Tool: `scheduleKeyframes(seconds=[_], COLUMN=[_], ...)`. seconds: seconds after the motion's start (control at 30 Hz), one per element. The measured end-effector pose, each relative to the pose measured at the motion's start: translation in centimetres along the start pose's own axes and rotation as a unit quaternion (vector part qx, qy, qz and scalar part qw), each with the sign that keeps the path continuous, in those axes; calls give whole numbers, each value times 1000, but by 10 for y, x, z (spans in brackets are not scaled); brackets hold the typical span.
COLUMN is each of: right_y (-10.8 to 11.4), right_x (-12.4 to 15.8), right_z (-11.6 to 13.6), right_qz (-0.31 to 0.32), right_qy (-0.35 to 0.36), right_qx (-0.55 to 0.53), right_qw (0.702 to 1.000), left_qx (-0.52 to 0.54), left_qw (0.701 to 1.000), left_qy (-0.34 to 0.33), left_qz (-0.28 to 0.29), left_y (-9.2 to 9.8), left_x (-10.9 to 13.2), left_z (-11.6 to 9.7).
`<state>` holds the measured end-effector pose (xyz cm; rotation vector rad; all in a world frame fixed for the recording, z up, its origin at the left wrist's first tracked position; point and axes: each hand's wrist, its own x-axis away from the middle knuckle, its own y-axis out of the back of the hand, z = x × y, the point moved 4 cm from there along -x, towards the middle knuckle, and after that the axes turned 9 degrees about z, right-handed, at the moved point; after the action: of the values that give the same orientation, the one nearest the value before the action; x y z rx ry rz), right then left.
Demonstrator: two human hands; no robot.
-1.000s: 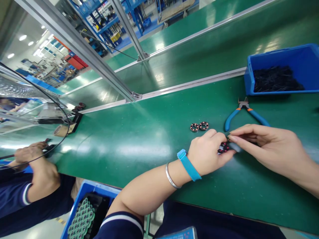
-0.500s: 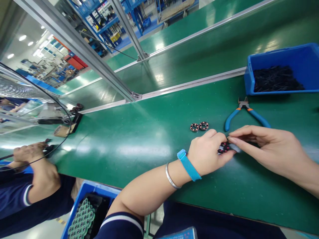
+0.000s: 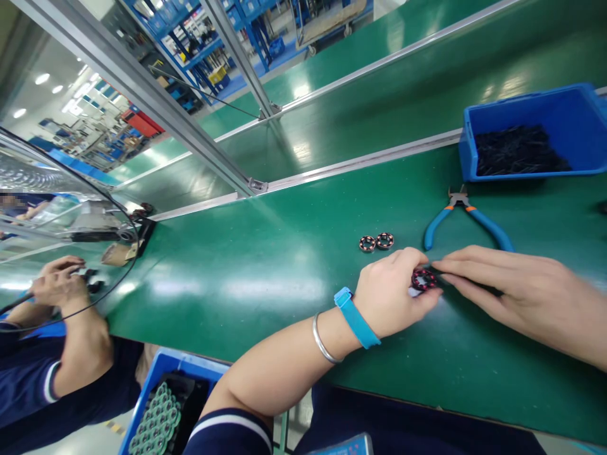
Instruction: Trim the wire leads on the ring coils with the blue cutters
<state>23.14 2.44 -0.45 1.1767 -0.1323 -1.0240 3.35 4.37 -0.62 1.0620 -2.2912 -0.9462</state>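
My left hand is closed round a small ring-shaped motor stator with pinkish-red windings, held tilted above the green bench. A pale greyish piece shows at the stator's lower left; what it is I cannot make out. Fingers and thumb of my right hand pinch together at the stator's right side, on what looks like the end of a thin black cable tie, mostly hidden. Two more stators with copper-coloured windings lie side by side beyond my left hand.
Blue-handled cutting pliers lie beyond my right hand, jaws pointing away. Behind them stands a blue bin of thin black strips. A metal rail crosses the bench. At left, a co-worker's hands hold dark parts; a blue crate sits below.
The stator has turned in my left hand, so its ring face shows more. The pale piece now appears on its left instead of its right. My right hand stays close beside it.
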Motion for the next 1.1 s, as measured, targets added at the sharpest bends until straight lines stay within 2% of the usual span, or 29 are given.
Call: scheduleKeyframes(seconds=[0.07, 0.23, 0.37, 0.5, 1.1], right_y=[-4, -12, -7, -2, -12], right_x=[3, 8, 7, 3, 0], right_z=[-1, -9, -10, -7, 8], right_qz=[18, 32, 28, 36, 0], right_qy=[13, -26, -45, -16, -17], right_qx=[37, 28, 24, 14, -9], right_qw=[999, 999, 998, 999, 1000], left_qx=[0, 1, -1, 8, 28], left_qw=[1000, 1000, 1000, 1000, 999], left_qy=[-5, -13, -15, -9, 21], left_qz=[-3, -10, -9, -2, 30], left_y=[0, 0, 0, 0, 0], left_x=[0, 1, 1, 1, 1], left_z=[0, 1, 1, 2, 4])
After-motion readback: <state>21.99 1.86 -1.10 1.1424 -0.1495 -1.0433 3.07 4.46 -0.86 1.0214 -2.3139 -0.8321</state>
